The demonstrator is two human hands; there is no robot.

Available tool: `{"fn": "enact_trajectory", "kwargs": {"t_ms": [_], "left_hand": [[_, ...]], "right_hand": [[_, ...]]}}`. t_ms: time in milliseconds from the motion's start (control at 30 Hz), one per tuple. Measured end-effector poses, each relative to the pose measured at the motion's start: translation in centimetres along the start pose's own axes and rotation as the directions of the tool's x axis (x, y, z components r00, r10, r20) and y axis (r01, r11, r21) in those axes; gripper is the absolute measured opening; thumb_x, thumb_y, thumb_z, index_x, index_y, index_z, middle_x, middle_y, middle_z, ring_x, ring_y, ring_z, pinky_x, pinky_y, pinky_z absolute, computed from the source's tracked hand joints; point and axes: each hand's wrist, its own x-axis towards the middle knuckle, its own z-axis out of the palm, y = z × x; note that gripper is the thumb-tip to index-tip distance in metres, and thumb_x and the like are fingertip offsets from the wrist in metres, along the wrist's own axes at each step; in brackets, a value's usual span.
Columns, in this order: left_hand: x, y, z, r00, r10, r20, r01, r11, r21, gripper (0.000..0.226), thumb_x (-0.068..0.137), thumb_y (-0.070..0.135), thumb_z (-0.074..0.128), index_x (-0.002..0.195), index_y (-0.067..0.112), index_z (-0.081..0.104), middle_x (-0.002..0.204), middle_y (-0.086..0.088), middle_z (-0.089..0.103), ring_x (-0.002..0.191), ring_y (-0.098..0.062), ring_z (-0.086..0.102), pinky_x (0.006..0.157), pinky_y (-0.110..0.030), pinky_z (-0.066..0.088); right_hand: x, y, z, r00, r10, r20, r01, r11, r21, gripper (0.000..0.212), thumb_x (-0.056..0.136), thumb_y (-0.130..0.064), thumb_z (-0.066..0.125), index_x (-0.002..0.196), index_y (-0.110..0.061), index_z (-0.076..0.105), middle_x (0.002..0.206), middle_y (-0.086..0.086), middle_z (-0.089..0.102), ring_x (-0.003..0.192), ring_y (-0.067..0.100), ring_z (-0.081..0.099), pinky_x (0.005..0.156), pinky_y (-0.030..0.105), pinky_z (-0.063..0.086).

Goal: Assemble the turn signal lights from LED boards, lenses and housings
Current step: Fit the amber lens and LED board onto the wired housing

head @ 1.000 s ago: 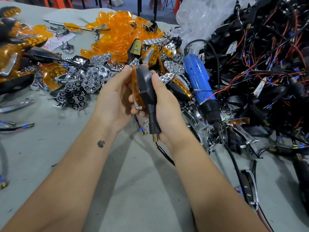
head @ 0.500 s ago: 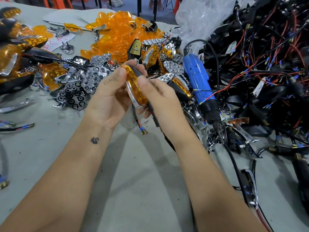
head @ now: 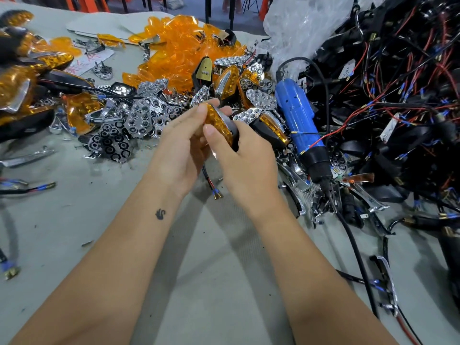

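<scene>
Both hands gripped one turn signal light (head: pixel 219 123) between them, raised a little above the grey table (head: pixel 211 282) in front of the parts piles. The left hand (head: pixel 183 145) curled round its left side, fingertips reaching up over the amber lens, the thumb hidden behind the light. The right hand (head: pixel 246 155) clasped the black housing from the right, its thumb (head: pixel 211 135) pressed flat against the amber face and its other fingers wrapped behind, out of sight. The light sat tilted, amber lens toward the camera, a chrome edge showing along its right side. A thin wire (head: pixel 211 183) hung from below the hands, its metal-tipped ends just above the table.

Both forearms came up from the bottom of the view and met at the light, wrists close together. A small dark mark (head: pixel 160 214) showed on the left wrist.

Just behind the hands lay a scatter of chrome reflector plates (head: pixel 139 120) with honeycomb holes, and behind those a heap of loose amber lenses (head: pixel 179 56). To the right of the hands a blue electric screwdriver (head: pixel 298 120) lay on the table, tip toward the person, its black cord trailing off to the lower right. Farther right was a large tangle of black housings with red and black wires (head: pixel 388 95). At the far left lay several finished amber lights (head: pixel 22 78), and a clear plastic bag (head: pixel 303 26) lay beyond the screwdriver.
</scene>
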Motion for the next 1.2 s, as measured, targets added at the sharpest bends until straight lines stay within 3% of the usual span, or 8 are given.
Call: {"fn": "enact_trajectory", "kwargs": {"t_ms": [100,233,367,467,567,733,867,1200], "left_hand": [[-0.1,-0.5,0.4,0.996,-0.083,-0.015,0.082,0.995,-0.057,0.032,0.102,0.033,0.041,0.115,0.015,0.065,0.100,-0.003,0.074,0.089,-0.016,0.070,0.081,-0.032,0.059],[-0.3,-1.2,0.8,0.985,-0.151,-0.079,0.144,0.985,-0.090,0.031,0.097,0.040,0.055,0.113,0.015,0.062,0.092,-0.004,0.072,0.085,-0.018,0.071,0.077,-0.033,0.059],[0.4,-0.4,-0.4,0.965,-0.230,-0.127,0.210,0.966,-0.152,0.049,0.099,0.043,0.049,0.118,0.000,0.063,0.103,-0.014,0.071,0.090,-0.027,0.069,0.071,-0.036,0.061],[0.7,0.5,-1.8,0.971,-0.150,-0.188,0.111,0.973,-0.201,0.034,0.101,0.041,0.048,0.099,0.010,0.062,0.088,-0.005,0.072,0.082,-0.022,0.071,0.072,-0.039,0.059],[0.8,1.0,-2.9,0.951,-0.095,-0.295,0.032,0.977,-0.210,0.031,0.099,0.038,0.052,0.104,0.008,0.059,0.079,-0.003,0.069,0.072,-0.020,0.069,0.066,-0.036,0.057],[0.8,1.9,-4.1,0.948,-0.103,-0.300,0.011,0.956,-0.292,0.023,0.094,0.031,0.052,0.097,0.008,0.051,0.070,-0.003,0.059,0.054,-0.017,0.056,0.045,-0.023,0.045],[0.9,2.6,-5.2,0.962,-0.093,-0.255,0.007,0.948,-0.320,0.022,0.094,0.034,0.053,0.089,0.013,0.050,0.068,0.000,0.057,0.054,-0.013,0.052,0.044,-0.021,0.043],[0.7,2.4,-4.6,0.972,-0.136,-0.190,0.080,0.958,-0.277,0.024,0.097,0.035,0.048,0.086,0.013,0.048,0.069,-0.001,0.056,0.051,-0.013,0.051,0.041,-0.021,0.042]], "right_hand": [[0.0,-0.1,0.1,1.000,0.002,0.013,0.001,0.970,-0.244,0.045,0.094,-0.060,0.051,0.125,-0.027,0.054,0.109,-0.006,0.068,0.101,0.019,0.064,0.079,0.037,0.051],[-0.3,-0.3,0.4,0.996,-0.079,0.041,0.089,0.921,-0.380,0.044,0.093,-0.057,0.052,0.119,-0.021,0.051,0.103,-0.004,0.063,0.091,0.022,0.063,0.074,0.041,0.052],[-0.3,-0.5,-0.1,0.975,-0.030,0.219,0.062,0.988,-0.139,0.042,0.089,-0.059,0.046,0.113,-0.028,0.060,0.097,-0.009,0.068,0.091,0.017,0.063,0.080,0.041,0.052],[-0.2,-0.4,-0.8,0.988,0.076,0.136,-0.098,0.981,0.166,0.035,0.093,-0.052,0.044,0.085,-0.028,0.068,0.071,-0.015,0.063,0.067,0.003,0.056,0.064,0.036,0.046],[0.4,0.0,-1.2,0.980,0.191,0.050,-0.198,0.953,0.230,0.051,0.093,-0.050,0.043,0.092,-0.004,0.064,0.078,0.016,0.061,0.065,0.018,0.050,0.067,0.054,0.048],[1.3,1.3,-2.3,0.981,0.192,-0.012,-0.191,0.980,0.047,0.019,0.094,-0.027,0.051,0.086,-0.021,0.067,0.075,-0.003,0.065,0.074,0.014,0.061,0.078,0.050,0.055],[1.4,1.8,-2.2,0.990,0.141,0.024,-0.136,0.979,-0.150,0.021,0.091,-0.015,0.053,0.094,-0.028,0.068,0.079,-0.014,0.065,0.075,0.010,0.061,0.075,0.040,0.055],[1.0,0.9,-2.4,0.887,0.038,0.460,0.182,0.888,-0.423,0.025,0.078,-0.010,0.061,0.084,-0.030,0.074,0.079,-0.017,0.060,0.084,0.010,0.061,0.084,0.039,0.053]]}}
